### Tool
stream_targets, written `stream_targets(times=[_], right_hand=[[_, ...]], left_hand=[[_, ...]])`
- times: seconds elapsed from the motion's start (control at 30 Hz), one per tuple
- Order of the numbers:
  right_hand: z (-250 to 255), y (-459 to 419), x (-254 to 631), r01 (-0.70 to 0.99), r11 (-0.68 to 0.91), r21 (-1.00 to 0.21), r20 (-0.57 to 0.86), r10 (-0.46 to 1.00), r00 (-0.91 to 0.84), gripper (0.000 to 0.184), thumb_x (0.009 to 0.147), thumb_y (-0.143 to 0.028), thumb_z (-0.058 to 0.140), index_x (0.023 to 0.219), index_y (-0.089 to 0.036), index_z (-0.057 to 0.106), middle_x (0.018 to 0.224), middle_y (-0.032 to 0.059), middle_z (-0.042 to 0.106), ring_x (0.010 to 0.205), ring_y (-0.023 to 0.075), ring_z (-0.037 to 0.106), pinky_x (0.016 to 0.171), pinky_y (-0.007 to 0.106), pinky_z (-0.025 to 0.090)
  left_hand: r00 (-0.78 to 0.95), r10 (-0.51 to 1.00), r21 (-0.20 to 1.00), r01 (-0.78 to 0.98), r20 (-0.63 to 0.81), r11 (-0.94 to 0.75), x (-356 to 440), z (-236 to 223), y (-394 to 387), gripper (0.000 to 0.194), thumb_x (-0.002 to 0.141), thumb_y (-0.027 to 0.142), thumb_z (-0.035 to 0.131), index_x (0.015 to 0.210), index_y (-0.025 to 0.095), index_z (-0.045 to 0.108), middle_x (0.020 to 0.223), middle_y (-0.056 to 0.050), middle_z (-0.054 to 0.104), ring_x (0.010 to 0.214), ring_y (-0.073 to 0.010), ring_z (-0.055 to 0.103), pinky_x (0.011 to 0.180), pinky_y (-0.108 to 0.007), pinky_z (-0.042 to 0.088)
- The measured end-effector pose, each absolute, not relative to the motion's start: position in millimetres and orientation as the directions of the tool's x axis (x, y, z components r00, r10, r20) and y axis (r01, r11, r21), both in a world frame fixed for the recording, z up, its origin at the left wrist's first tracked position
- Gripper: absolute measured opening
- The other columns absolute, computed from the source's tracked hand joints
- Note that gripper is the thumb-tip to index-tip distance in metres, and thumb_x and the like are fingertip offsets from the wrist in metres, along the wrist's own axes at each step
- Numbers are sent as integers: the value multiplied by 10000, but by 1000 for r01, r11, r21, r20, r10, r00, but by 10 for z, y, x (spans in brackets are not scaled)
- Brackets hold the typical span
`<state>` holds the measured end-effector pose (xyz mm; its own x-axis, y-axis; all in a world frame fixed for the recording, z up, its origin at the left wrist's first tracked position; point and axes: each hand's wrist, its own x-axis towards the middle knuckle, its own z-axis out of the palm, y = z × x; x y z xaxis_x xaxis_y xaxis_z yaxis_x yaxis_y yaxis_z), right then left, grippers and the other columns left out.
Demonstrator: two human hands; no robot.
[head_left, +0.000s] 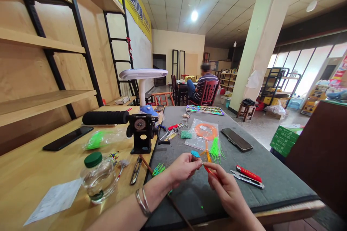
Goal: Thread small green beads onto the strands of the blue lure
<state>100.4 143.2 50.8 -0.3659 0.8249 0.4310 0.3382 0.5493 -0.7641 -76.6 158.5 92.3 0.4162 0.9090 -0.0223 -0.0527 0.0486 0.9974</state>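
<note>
My left hand (182,168), with metal bangles at its wrist, is closed in a pinch above the grey mat. A small blue scalloped piece (195,154) shows at its fingertips. My right hand (223,182) pinches an orange strand (210,171), its tip meeting the left fingertips, where a tiny shiny bit shows; its exact shape is unclear. Just beyond lie bright green strands (215,150) and a clear bag (193,130) with an orange coil (204,131). Right of my right hand are thread snips (248,179) and a red lighter (248,174).
A black hand-cranked winder (141,133) stands at the table's middle, near a green-capped jar (98,177) and a folding knife (136,170). Phones (236,139) lie on both sides. A brown stick (180,211) with green strands is below my left arm. Someone (206,83) sits farther back.
</note>
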Motion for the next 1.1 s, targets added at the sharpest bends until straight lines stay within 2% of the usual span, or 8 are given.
stream_targets(times=[0.1, 0.2, 0.53, 0.77, 0.9, 1.0, 1.1], right_hand=[[673, 1430, 1088, 454, 644, -616, 431, 758, -490, 331, 917, -282, 382, 1155, -180, 588, 634, -18, 548, 550, 113, 475, 576, 211, 382], [816, 1418, 1115, 517, 666, -537, 401, 741, -538, 335, 912, -242, 372, 1156, -183, 593, 700, 9, 613, 590, 125, 524, 602, 217, 391], [949, 1405, 1135, 532, 622, -575, 287, 762, -580, 334, 899, -211, 392, 1155, -205, 606, 684, -18, 628, 584, 115, 527, 574, 205, 352], [987, 1412, 1159, 567, 593, -571, 249, 784, -569, 339, 879, -216, 398, 1137, -216, 618, 641, -30, 610, 553, 116, 511, 546, 205, 337], [984, 1418, 1148, 578, 583, -571, 245, 793, -557, 342, 878, -231, 391, 1131, -210, 621, 621, -30, 608, 543, 120, 518, 540, 203, 343], [952, 1413, 1111, 612, 579, -539, 268, 807, -527, 339, 887, -249, 380, 1118, -212, 626, 644, -15, 635, 567, 137, 558, 555, 209, 360], [859, 1412, 1046, 665, 545, -511, 296, 838, -458, 338, 890, -249, 365, 1104, -218, 624, 627, -9, 650, 548, 152, 586, 540, 210, 367]], left_hand=[[434, 901, 999, -40, -12, 32, -789, 941, 1586, 403, 642, 530, 666, 619, 181, 465, 437, 117, 298, 374, -35, 191, 402, -246, 99], [421, 907, 1000, 0, -15, 17, -805, 939, 1601, 391, 648, 516, 661, 629, 174, 473, 447, 112, 332, 376, -32, 208, 402, -244, 103], [537, 842, 997, -14, -55, 74, -851, 958, 1627, 318, 660, 429, 660, 643, 162, 489, 493, 108, 331, 382, -24, 195, 416, -263, 71], [439, 898, 997, 45, 34, -59, -830, 937, 1606, 251, 696, 371, 638, 695, 146, 527, 536, 85, 391, 441, -43, 271, 445, -238, 165], [441, 897, 997, 47, 32, -59, -823, 910, 1624, 214, 706, 342, 611, 711, 146, 528, 565, 74, 405, 463, -55, 280, 465, -236, 197], [380, 918, 980, 109, 114, -167, -802, 859, 1644, 160, 731, 298, 576, 703, 149, 526, 595, 50, 443, 518, -82, 345, 516, -241, 265], [259, 924, 878, 319, 280, -356, -773, 796, 1638, 126, 768, 232, 533, 665, 162, 511, 618, 23, 479, 590, -117, 398, 571, -256, 290]])
